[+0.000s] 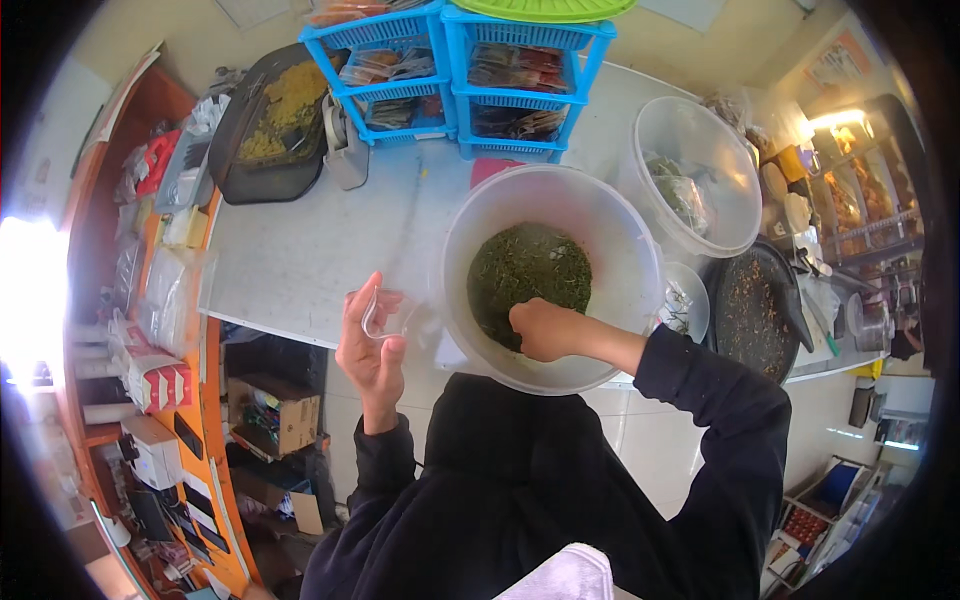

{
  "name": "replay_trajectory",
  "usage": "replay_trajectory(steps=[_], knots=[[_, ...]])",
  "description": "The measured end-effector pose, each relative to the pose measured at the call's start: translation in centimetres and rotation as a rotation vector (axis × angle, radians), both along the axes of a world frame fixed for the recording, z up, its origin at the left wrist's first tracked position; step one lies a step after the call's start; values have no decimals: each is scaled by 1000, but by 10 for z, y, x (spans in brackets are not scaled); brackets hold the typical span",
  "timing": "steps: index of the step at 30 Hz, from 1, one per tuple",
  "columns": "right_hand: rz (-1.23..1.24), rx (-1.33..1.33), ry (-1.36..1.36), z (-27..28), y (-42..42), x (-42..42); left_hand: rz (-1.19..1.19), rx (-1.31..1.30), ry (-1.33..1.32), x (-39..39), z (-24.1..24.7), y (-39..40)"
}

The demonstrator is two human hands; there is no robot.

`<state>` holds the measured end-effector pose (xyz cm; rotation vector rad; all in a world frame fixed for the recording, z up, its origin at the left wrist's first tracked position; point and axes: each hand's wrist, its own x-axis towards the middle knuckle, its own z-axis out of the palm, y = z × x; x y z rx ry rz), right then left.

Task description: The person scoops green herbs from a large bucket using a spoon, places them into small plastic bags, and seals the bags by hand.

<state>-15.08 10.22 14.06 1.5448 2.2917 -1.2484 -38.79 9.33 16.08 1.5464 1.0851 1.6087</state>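
My left hand holds a small transparent plastic bag, its mouth spread apart between thumb and fingers, left of a large translucent plastic bucket. Dried green herbs cover the bucket's bottom. Reaching in over the near rim, my right hand is curled at the herbs' near side. Its fingertips are hidden, so whether they grip any herbs does not show. The bucket stands at the table's front edge, close against my dark clothing.
Behind the bucket rise blue plastic shelf racks of packets. A second translucent bucket, a small bowl and a black tray stand right. Far left is a black tray with yellowish material. An orange shelf unit flanks the table.
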Motion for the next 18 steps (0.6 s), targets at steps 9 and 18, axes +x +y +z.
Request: replay_trajectory(steps=[9,18], knots=[[57,130,-4,23,4,-15,-23,34,-20,11,7,-2],[-367,165,397,88,-37,53,-102,76,-86,8,30,7]])
